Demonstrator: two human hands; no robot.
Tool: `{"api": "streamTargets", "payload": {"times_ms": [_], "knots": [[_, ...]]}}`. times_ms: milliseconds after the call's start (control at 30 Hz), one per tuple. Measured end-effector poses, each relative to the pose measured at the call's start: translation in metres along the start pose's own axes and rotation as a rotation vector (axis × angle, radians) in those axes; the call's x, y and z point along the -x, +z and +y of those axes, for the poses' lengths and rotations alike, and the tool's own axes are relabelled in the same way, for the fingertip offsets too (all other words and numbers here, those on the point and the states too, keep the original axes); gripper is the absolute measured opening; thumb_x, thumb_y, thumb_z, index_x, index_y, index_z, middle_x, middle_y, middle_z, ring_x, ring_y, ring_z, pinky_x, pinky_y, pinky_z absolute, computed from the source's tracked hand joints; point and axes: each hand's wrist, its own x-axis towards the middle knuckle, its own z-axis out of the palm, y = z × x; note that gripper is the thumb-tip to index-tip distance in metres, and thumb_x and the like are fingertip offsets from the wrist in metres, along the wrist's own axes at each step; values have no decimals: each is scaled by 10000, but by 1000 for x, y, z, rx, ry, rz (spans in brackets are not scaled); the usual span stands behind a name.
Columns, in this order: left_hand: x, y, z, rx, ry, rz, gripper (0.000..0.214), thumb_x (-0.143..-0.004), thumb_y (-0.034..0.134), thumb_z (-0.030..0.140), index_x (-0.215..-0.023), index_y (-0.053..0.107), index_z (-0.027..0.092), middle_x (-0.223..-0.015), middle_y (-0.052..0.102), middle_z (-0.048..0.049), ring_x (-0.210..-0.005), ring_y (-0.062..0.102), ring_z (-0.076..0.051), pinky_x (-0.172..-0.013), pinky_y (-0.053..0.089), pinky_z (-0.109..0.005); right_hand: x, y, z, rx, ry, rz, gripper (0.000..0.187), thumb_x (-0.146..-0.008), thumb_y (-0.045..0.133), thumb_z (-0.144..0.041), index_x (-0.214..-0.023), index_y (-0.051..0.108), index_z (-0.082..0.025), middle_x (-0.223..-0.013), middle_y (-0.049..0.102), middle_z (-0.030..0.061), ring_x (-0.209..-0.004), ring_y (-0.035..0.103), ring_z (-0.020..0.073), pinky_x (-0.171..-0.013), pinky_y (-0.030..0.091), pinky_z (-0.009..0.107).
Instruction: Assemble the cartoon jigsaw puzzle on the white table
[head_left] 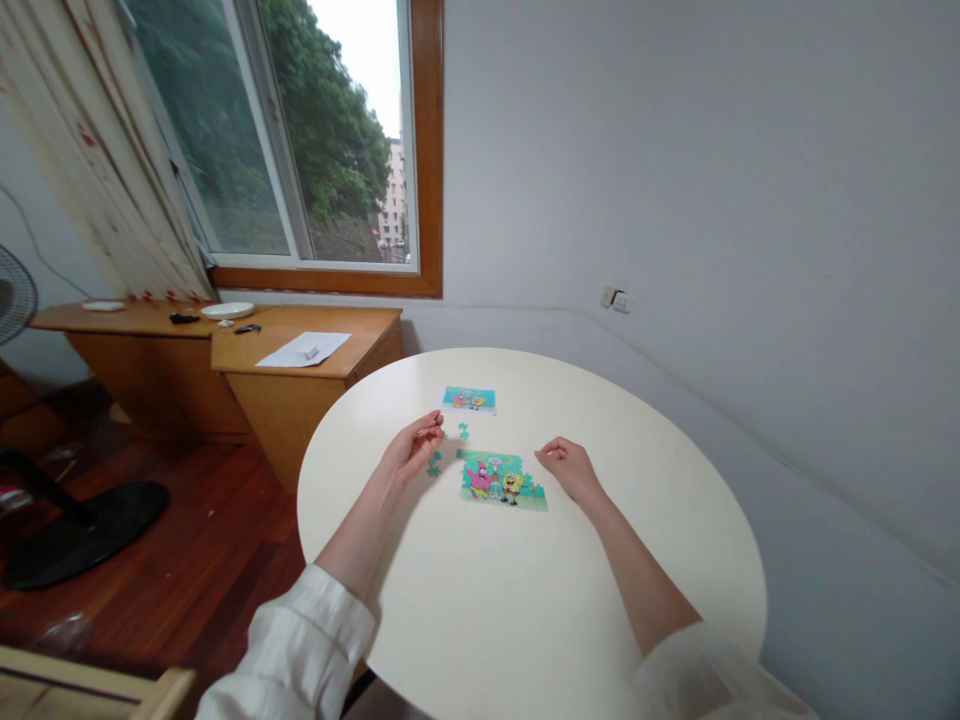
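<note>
A small cartoon jigsaw puzzle [502, 481], mostly assembled, lies in the middle of the round cream table [525, 600]. My left hand [415, 448] hovers just left of it with fingers curled in a pinch; whether it holds a piece I cannot make out. A few loose teal pieces [435, 465] lie under and beside that hand, and another [463, 431] a little further back. My right hand [568, 468] rests at the puzzle's right edge, fingers bent together. A printed reference picture [469, 400] lies behind the puzzle.
A wooden cabinet [300, 385] with a paper sheet [304, 349] stands left of the table under a window. A white plate [227, 310] sits further back on a desk. A fan base [82, 530] is on the wood floor at left. White walls close the right side.
</note>
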Motion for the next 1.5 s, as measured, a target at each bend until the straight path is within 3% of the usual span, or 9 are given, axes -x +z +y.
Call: {"api": "streamTargets", "payload": {"times_ms": [200, 400, 800, 967, 1200, 1367, 1500], "knots": [[-1, 0, 0, -32, -32, -19, 138, -786, 487, -1, -836, 579, 90, -685, 599, -45, -519, 556, -42, -488, 459, -102, 0, 0, -2, -2, -5, 0, 309, -558, 646, -466, -594, 516, -188, -395, 402, -62, -392, 310, 80, -418, 215, 228], [-6, -7, 0, -64, -68, -41, 173, -864, 400, 66, -871, 572, 75, -644, 608, -41, -485, 548, -46, -508, 484, -125, -1, 1, 1, -4, 7, -4, 293, -550, 638, -448, -586, 510, -187, -395, 409, -63, -397, 311, 80, -424, 212, 227], [0, -4, 1, -29, -79, -125, 160, -873, 416, 110, -934, 562, 84, -518, 466, 30, -419, 435, -27, -403, 371, -95, 0, 0, -1, -4, 24, -9, 263, -564, 630, -423, -595, 506, -192, -396, 396, -69, -393, 302, 81, -429, 205, 232], [-1, -3, 1, -94, -37, -105, 152, -811, 466, 83, -885, 598, 71, -561, 513, 1, -459, 468, -41, -448, 420, -127, -1, 1, 2, 1, 23, -3, 246, -574, 627, -406, -597, 509, -192, -401, 401, -68, -394, 304, 81, -432, 206, 232], [-3, -4, -2, -355, 14, -62, 78, -685, 597, 87, -744, 642, 63, -557, 539, -1, -465, 479, -39, -504, 446, -157, -1, 0, 3, 1, 15, -4, 253, -579, 624, -415, -601, 510, -191, -410, 397, -70, -403, 316, 82, -436, 211, 231], [-3, -8, -6, -583, 79, -176, 170, -589, 706, 140, -734, 646, 75, -585, 585, -7, -474, 494, -47, -510, 438, -182, -2, 1, 4, 15, 2, 2, 279, -567, 629, -443, -600, 508, -194, -406, 410, -66, -399, 313, 82, -435, 221, 233], [-1, -10, -8, -705, 50, -233, 253, -530, 757, 187, -727, 624, 102, -646, 635, -21, -521, 553, -74, -580, 460, -218, -1, 1, 1, 13, 2, 3, 271, -570, 626, -435, -600, 510, -192, -405, 406, -64, -394, 314, 81, -426, 217, 229]]}}
